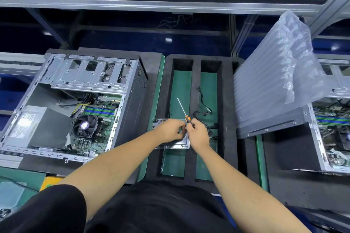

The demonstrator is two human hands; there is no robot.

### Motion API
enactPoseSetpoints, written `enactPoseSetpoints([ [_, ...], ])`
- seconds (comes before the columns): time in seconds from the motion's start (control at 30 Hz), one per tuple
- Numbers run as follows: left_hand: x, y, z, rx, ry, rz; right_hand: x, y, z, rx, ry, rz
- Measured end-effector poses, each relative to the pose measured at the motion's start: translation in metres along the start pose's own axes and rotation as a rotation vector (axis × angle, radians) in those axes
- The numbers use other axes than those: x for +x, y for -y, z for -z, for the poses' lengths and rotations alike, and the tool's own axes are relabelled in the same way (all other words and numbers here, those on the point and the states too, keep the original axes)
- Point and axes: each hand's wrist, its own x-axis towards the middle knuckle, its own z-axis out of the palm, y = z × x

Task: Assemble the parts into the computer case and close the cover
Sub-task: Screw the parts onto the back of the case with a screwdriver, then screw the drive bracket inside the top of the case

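I see a green bench (157,89) carrying a black foam tray (227,119) in the middle. On a dark mat (149,58) to the left lies an open computer case (75,104); another open case (329,128) lies on the right.

1. Both bare forearms reach forward toward 12 o'clock and converge.
2. The left hand (169,131) lies knuckles up, fingers curled down at its 3 o'clock side.
3. The right hand (197,134) is fisted, fingertips touching the left hand's.
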Motion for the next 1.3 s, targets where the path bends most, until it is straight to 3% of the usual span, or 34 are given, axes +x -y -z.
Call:
enactPoseSetpoints([
  [0.23, 0.000, -0.006, -0.008, 0.022, 0.050, 0.020, -0.002, -0.001, 0.002, 0.021, -0.002, -0.006],
  [0.47, -0.005, -0.010, -0.004, -0.180, 0.005, 0.095, -0.002, 0.005, 0.002, 0.096, -0.029, 0.050],
  [0.6, -0.011, -0.015, 0.013, -0.442, -0.059, 0.196, -0.002, 0.026, 0.006, 0.060, -0.035, 0.123],
  [0.77, -0.022, -0.027, 0.055, -1.006, -0.101, 0.323, 0.000, 0.074, 0.010, -0.006, -0.048, 0.252],
  [0.97, -0.051, -0.009, 0.110, -1.162, -0.314, 0.121, -0.004, 0.135, 0.009, 0.078, 0.001, 0.397],
  [1.17, -0.094, 0.052, 0.145, -1.351, -0.582, 0.001, -0.021, 0.200, -0.015, 0.062, 0.066, 0.483],
  [1.3, -0.126, 0.094, 0.163, -1.399, -0.657, -0.032, -0.035, 0.237, -0.042, 0.037, 0.022, 0.538],
])
